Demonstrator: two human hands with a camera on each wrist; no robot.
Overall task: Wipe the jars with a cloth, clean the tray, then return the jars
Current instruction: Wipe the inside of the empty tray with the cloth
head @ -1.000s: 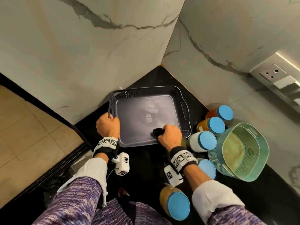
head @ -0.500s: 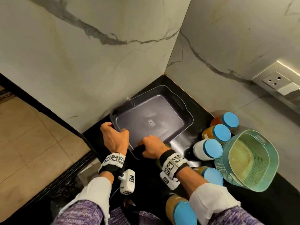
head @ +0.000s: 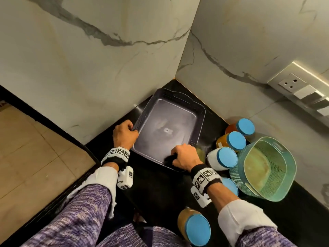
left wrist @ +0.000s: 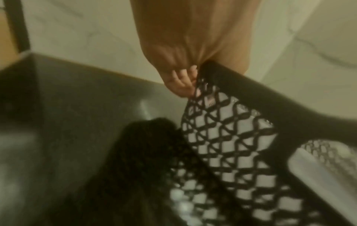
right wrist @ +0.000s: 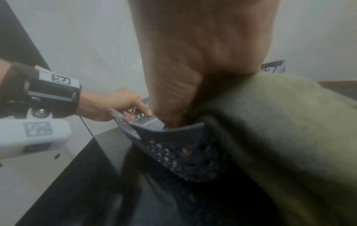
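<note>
A dark grey perforated tray (head: 169, 120) with nothing in it sits in the counter's corner, turned at an angle. My left hand (head: 124, 133) grips its left rim, fingers curled over the mesh wall (left wrist: 222, 130). At the near right corner, my right hand (head: 185, 157) grips the rim (right wrist: 173, 146). An olive cloth (right wrist: 280, 122) is bunched under this palm, and only a sliver of the cloth (head: 200, 154) shows in the head view. Several blue-lidded jars (head: 227, 156) stand to the right of the tray.
A teal mesh basket (head: 267, 168) stands at the right beside the jars. One more jar (head: 197, 229) stands near the counter's front edge. Marble walls close the corner behind the tray. A wall socket (head: 289, 83) is at upper right. The floor drops off to the left.
Both hands have turned the tray and carried it back toward the wall corner. Each hand has kept its hold on the rim throughout.
</note>
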